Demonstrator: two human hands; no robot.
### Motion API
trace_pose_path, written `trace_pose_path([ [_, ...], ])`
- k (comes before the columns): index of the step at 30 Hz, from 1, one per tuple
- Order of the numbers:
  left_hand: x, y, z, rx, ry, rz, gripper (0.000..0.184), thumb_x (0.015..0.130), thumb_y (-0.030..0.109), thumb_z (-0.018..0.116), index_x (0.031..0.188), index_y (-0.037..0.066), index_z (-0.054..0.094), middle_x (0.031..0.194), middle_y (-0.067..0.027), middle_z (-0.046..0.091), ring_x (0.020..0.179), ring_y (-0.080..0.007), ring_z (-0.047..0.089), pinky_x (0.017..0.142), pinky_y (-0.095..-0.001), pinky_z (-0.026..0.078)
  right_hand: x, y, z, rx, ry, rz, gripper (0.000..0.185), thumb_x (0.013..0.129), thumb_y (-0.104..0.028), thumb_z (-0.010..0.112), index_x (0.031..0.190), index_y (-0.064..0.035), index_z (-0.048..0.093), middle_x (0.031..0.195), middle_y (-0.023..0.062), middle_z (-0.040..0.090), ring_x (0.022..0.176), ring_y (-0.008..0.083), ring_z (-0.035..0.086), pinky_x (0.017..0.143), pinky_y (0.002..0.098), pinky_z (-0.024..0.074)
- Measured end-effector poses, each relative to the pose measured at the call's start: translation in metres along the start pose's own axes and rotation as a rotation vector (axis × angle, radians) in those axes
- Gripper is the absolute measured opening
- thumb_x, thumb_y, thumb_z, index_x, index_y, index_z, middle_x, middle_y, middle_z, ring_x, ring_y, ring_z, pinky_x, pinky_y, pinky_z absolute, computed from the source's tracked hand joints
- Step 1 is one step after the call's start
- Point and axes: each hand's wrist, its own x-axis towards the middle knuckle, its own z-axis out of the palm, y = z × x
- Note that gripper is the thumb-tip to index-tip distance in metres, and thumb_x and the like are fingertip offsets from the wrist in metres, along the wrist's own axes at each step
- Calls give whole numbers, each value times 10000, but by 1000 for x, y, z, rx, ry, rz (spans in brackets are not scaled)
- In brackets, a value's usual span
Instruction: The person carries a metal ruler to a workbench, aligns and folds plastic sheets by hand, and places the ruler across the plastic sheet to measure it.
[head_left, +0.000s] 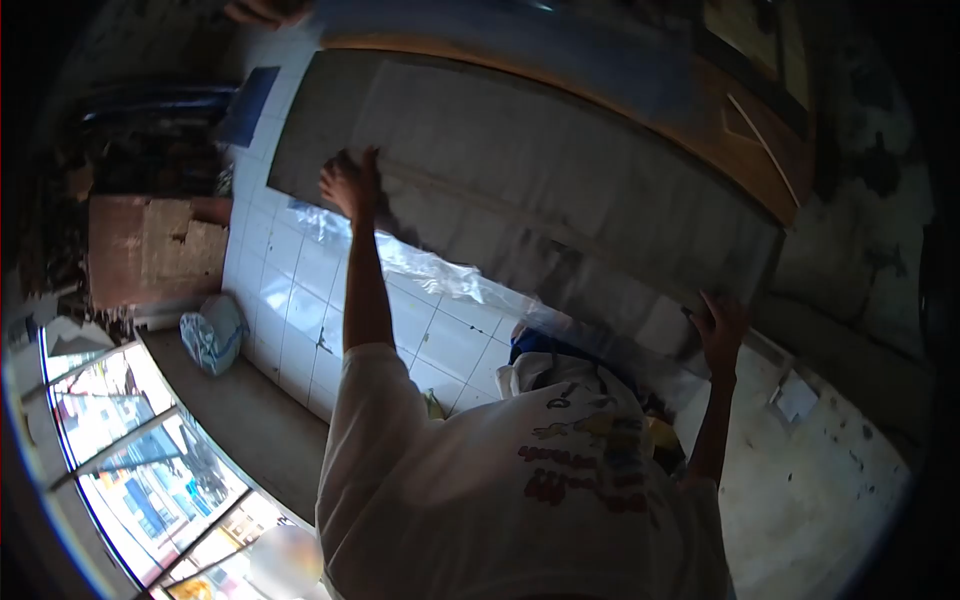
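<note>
**Long, dark grey rectangular panel (540, 150), with surroundings**

Clock positions are read from the middle of the view.

Panel: matt surface; lies slantwise from ten o'clock through twelve to three.

Left hand (350, 187): bare, at ten o'clock; fingers loosely bent, thumb well apart, resting on the panel near its lower edge; not closed around anything.

Right hand (722, 325): bare, at three o'clock, at the panel's far right end; thumb and fingers parted. Whether it has hold of the edge, cannot tell.

Clear, crinkled plastic film (430, 265): shows along the panel's lower edge, from ten o'clock past the middle.

Orange-brown wooden board (690, 125): beyond the panel's upper edge, one to two o'clock.

Thin, pale straight strip (762, 150): two o'clock, on the wooden board.

Flat, dark blue sheet (248, 105): ten o'clock, on white square floor tiles (290, 340).

Pale blue, bulging bag (212, 335): just below nine o'clock.

White printed T-shirt (480, 490): the wearer's, six o'clock.

Another person's hand (268, 12): eleven o'clock, top margin; blurred, hold unclear.
</note>
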Motion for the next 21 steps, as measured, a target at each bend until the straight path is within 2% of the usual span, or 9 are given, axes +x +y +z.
trace_pose_path([
  [2, 1, -9, 10, 59, 4, 63, 656, 785, 633, 595, 1176, 107, 601, 1240, -148, 529, 1168, -359, 423, 936, -550, 329, -24, 32, 21, -131, 290, 69, 589, 765, -423, 723, 1281, -199, 551, 1258, 136, 466, 1206, 341, 391, 999, 517, 285],
  [5, 5, -20, 27, 66, 75, 62, 632, 827, 652, 529, 1137, 113, 637, 1170, -106, 594, 1132, -347, 459, 926, -560, 332, -53, 57, 37, -25, 547, 562, 651, 801, -413, 712, 1344, -161, 459, 1318, 224, 393, 1237, 391, 346, 1013, 527, 281],
  [8, 9, -34, 40, 83, 81, 117, 617, 812, 661, 543, 1117, 138, 658, 1164, -92, 598, 1151, -315, 455, 940, -558, 318, -77, 86, 76, 422, 711, 894, 767, 789, -361, 744, 1321, 63, 391, 1286, 244, 443, 1187, 368, 438, 1003, 440, 362],
  [11, 6, -19, 24, 55, 45, 49, 616, 806, 673, 545, 1101, 146, 666, 1136, -68, 597, 1164, -304, 448, 947, -559, 307, -73, 82, 77, 488, 852, 1106, 869, 723, -401, 794, 1324, 71, 381, 1285, 240, 452, 1147, 319, 507, 915, 392, 461],
  [13, 7, -17, 22, 50, 31, 34, 628, 803, 692, 531, 1087, 150, 670, 1135, -64, 584, 1145, -310, 462, 944, -560, 316, -71, 78, 75, 644, 802, 1326, 896, 722, -372, 802, 1370, 50, 350, 1282, 259, 494, 1156, 303, 531, 951, 375, 448],
  [14, 8, -20, 24, 62, 34, 35, 631, 801, 697, 528, 1083, 151, 671, 1141, -63, 580, 1140, -312, 466, 943, -560, 319, -68, 76, 82, 818, 949, 1261, 698, 749, -382, 779, 1232, 44, 509, 1132, 196, 604, 974, 231, 603, 845, 315, 477],
  [17, 7, -16, 21, 56, 23, 37, 649, 797, 719, 507, 1070, 155, 674, 1163, -56, 566, 1134, -326, 473, 944, -563, 326, -70, 72, 68, 1037, 716, 1094, 456, 798, -364, 740, 1004, 28, 630, 931, 109, 668, 797, 147, 596, 731, 268, 465],
  [18, 7, -16, 22, 57, 32, 34, 651, 796, 722, 504, 1069, 156, 674, 1169, -54, 563, 1136, -329, 471, 945, -565, 325, -65, 65, 58, 942, 738, 1128, 369, 832, -311, 711, 932, 41, 662, 842, 103, 687, 784, 166, 632, 749, 297, 478],
  [21, 9, -18, 22, 73, 28, 32, 653, 796, 726, 500, 1066, 158, 673, 1183, -54, 556, 1139, -337, 467, 946, -567, 323, -67, 70, 62, 1014, 704, 1149, 376, 819, -311, 723, 937, 41, 661, 860, 108, 689, 789, 158, 626, 736, 294, 476],
])
